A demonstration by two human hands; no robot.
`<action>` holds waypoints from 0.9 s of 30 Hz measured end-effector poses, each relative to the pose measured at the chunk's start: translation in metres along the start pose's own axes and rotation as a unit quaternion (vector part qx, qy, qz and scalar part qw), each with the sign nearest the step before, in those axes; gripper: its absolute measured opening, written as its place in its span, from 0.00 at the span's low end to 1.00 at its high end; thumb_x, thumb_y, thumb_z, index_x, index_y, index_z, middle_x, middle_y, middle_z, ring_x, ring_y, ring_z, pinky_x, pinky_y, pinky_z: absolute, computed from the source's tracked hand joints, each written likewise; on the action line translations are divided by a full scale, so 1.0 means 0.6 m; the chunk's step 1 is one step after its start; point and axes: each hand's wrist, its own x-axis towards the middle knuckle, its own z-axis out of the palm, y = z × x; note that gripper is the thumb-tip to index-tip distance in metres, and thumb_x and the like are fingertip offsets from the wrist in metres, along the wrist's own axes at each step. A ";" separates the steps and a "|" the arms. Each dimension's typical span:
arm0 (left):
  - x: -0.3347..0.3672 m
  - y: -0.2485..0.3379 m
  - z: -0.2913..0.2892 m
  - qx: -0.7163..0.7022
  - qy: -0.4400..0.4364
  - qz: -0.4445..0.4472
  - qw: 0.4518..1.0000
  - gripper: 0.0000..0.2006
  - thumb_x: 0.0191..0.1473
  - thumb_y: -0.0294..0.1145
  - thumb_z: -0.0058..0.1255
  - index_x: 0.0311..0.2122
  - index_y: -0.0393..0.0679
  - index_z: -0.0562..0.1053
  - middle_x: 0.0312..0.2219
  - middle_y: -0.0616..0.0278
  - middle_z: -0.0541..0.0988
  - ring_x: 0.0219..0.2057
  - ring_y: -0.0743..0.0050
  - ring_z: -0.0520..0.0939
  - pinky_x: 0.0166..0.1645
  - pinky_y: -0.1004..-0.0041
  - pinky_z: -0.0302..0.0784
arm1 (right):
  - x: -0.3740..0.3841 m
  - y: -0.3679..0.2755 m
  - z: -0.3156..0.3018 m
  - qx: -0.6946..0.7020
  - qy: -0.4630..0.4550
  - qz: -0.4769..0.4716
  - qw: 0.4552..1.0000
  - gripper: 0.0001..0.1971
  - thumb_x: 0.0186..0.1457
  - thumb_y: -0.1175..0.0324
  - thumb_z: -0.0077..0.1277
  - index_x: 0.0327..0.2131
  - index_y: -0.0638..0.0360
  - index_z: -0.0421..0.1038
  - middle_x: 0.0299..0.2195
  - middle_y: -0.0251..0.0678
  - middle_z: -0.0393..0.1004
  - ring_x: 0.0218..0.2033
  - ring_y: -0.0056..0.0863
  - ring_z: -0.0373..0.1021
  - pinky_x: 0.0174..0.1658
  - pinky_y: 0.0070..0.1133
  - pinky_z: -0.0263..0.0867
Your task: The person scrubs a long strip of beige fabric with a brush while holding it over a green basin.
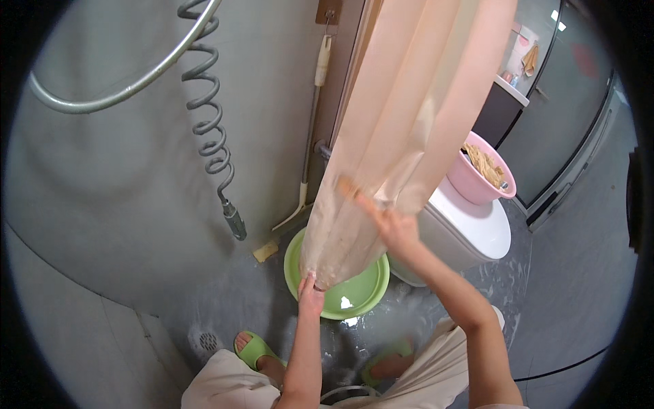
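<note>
A pale pink shower curtain (402,102) hangs down in front of me, its lower end over a light green basin (373,300) with water in it. At the curtain's bottom edge, my left hand (311,298) is closed on the fabric. My right hand (396,230) is closed around a small tan brush (349,186), which lies against the curtain's surface higher up. Motion blurs the brush, so its bristles cannot be made out. The lower curtain looks wet, and it hides part of the basin.
A white toilet (477,228) stands to the right, with a pink basin (477,180) of tan cloth on its lid. A squeegee (303,198) hangs on the wall. A coiled grey hose (208,95) dangles at left. A yellowish sponge (266,251) lies on the wet floor near a drain (208,341).
</note>
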 end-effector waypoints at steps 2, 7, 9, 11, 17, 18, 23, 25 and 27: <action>-0.007 0.010 0.003 -0.001 -0.002 0.011 1.000 0.15 0.58 0.31 0.48 0.49 0.37 0.67 0.46 0.57 0.73 0.48 0.64 0.74 0.55 0.59 0.69 | -0.021 -0.028 -0.019 0.054 -0.064 -0.133 0.988 0.37 0.45 0.72 0.48 0.62 0.32 0.55 0.17 0.27 0.59 0.10 0.17 0.56 0.11 0.20 0.56; -0.015 0.008 -0.003 -0.004 -0.006 -0.006 1.000 0.15 0.58 0.32 0.48 0.48 0.37 0.68 0.45 0.58 0.74 0.47 0.64 0.75 0.53 0.59 0.70 | 0.097 0.063 -0.063 -0.010 0.001 -0.009 1.000 0.37 0.45 0.72 0.47 0.62 0.34 0.55 0.17 0.28 0.60 0.11 0.17 0.58 0.12 0.20 0.58; -0.020 -0.004 0.006 0.001 -0.004 -0.002 1.000 0.15 0.58 0.32 0.48 0.48 0.37 0.68 0.44 0.58 0.74 0.47 0.65 0.75 0.53 0.60 0.71 | 0.090 0.066 -0.060 -0.016 -0.022 0.047 0.999 0.37 0.45 0.71 0.47 0.62 0.33 0.56 0.17 0.29 0.60 0.11 0.17 0.58 0.12 0.20 0.58; -0.009 0.011 -0.003 0.006 0.017 0.020 1.000 0.15 0.58 0.31 0.49 0.48 0.37 0.67 0.44 0.58 0.74 0.46 0.65 0.75 0.52 0.61 0.71 | 0.037 0.013 -0.014 0.079 0.033 -0.025 0.996 0.38 0.44 0.72 0.48 0.62 0.34 0.55 0.16 0.29 0.60 0.11 0.19 0.60 0.12 0.21 0.59; -0.018 0.011 -0.016 0.007 0.001 0.024 1.000 0.17 0.56 0.32 0.51 0.49 0.38 0.67 0.44 0.57 0.73 0.45 0.64 0.75 0.50 0.61 0.73 | 0.075 0.047 -0.062 0.028 0.014 -0.028 0.999 0.36 0.47 0.73 0.48 0.61 0.33 0.56 0.16 0.30 0.60 0.12 0.22 0.62 0.11 0.24 0.59; -0.025 0.006 -0.015 0.009 0.003 0.018 1.000 0.17 0.56 0.32 0.51 0.49 0.38 0.67 0.44 0.57 0.73 0.45 0.64 0.75 0.50 0.61 0.73 | 0.080 0.056 -0.065 0.028 0.008 -0.026 0.999 0.36 0.47 0.73 0.48 0.61 0.33 0.56 0.16 0.30 0.60 0.12 0.22 0.62 0.11 0.24 0.59; -0.024 0.004 -0.003 0.041 0.065 0.035 0.996 0.19 0.58 0.31 0.49 0.53 0.39 0.64 0.48 0.56 0.71 0.49 0.59 0.73 0.53 0.57 0.71 | 0.008 -0.003 -0.012 0.007 0.001 -0.110 0.994 0.38 0.46 0.70 0.48 0.63 0.34 0.52 0.17 0.32 0.61 0.10 0.19 0.59 0.10 0.22 0.58; -0.026 0.016 -0.017 0.042 0.065 0.046 0.996 0.19 0.57 0.31 0.49 0.52 0.39 0.64 0.48 0.56 0.71 0.49 0.59 0.73 0.53 0.57 0.71 | 0.033 0.008 -0.027 0.009 0.015 -0.121 0.992 0.38 0.47 0.70 0.48 0.63 0.34 0.52 0.17 0.32 0.61 0.11 0.19 0.59 0.11 0.21 0.58; -0.028 0.021 -0.017 0.040 0.066 0.050 0.996 0.18 0.57 0.31 0.50 0.52 0.40 0.65 0.48 0.56 0.71 0.49 0.60 0.73 0.53 0.58 0.71 | 0.079 0.051 -0.054 -0.020 0.033 -0.112 0.993 0.37 0.48 0.71 0.47 0.63 0.35 0.52 0.17 0.32 0.61 0.11 0.19 0.60 0.12 0.22 0.58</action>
